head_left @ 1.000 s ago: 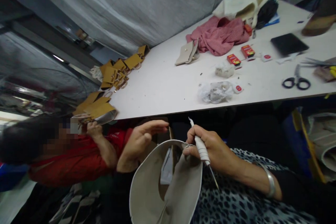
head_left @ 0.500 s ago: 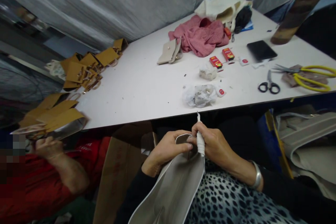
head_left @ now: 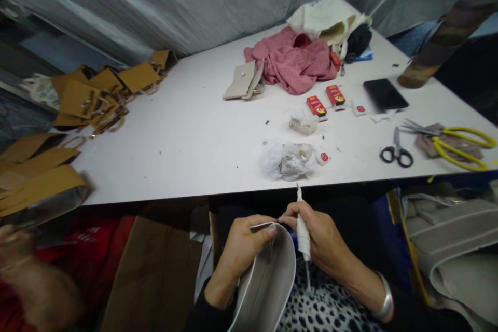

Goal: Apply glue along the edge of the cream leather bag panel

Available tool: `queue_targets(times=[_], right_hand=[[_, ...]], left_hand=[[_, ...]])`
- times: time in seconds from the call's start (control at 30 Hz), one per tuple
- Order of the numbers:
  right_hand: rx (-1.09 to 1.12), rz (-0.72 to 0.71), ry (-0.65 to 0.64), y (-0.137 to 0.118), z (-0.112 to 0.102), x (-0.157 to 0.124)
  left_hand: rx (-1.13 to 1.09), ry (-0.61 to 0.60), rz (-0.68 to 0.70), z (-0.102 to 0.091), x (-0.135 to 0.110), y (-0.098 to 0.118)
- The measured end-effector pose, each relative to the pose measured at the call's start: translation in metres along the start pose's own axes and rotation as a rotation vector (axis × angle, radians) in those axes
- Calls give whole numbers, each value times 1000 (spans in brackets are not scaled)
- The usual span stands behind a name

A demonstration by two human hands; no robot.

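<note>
Below the table's near edge, in my lap, my left hand is closed on the top edge of a curved grey leather piece, thumb pressed on its rim. My right hand is closed round a white-wrapped tool whose thin metal tip points down beside the leather. The fingertips of both hands meet at the rim of the piece. A silver bangle sits on my right wrist.
The white table holds a crumpled plastic bag, small red boxes, black scissors, yellow-handled shears, a dark tablet, pink cloth, a beige pouch and tan leather pieces. Another person's arm is at lower left.
My left hand went from open beside the leather to gripping its top edge. The tool turned more upright. The view swung right, so the person in red slid to the left edge.
</note>
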State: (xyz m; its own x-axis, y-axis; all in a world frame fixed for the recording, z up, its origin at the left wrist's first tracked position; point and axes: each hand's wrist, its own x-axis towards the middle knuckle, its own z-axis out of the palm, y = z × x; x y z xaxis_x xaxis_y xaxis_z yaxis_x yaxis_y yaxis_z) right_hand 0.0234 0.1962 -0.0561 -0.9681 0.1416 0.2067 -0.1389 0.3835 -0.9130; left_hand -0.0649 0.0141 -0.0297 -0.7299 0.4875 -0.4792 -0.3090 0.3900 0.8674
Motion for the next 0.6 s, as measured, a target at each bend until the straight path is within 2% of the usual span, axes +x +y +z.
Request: queue_targets(times=[0.1, 0.27, 0.4, 0.5, 0.6], right_hand=[[25, 2, 163, 14, -23, 8], [-162, 6, 317, 31, -60, 34], [-141, 112, 416, 39, -61, 50], [-107, 68, 460, 44, -55, 56], [-119, 29, 441, 47, -52, 61]], left_hand=[[23, 97, -4, -1, 6, -3], [75, 209, 18, 13, 11, 2], [110, 188, 21, 26, 16, 8], [80, 158, -2, 26, 19, 9], [59, 183, 8, 23, 21, 8]])
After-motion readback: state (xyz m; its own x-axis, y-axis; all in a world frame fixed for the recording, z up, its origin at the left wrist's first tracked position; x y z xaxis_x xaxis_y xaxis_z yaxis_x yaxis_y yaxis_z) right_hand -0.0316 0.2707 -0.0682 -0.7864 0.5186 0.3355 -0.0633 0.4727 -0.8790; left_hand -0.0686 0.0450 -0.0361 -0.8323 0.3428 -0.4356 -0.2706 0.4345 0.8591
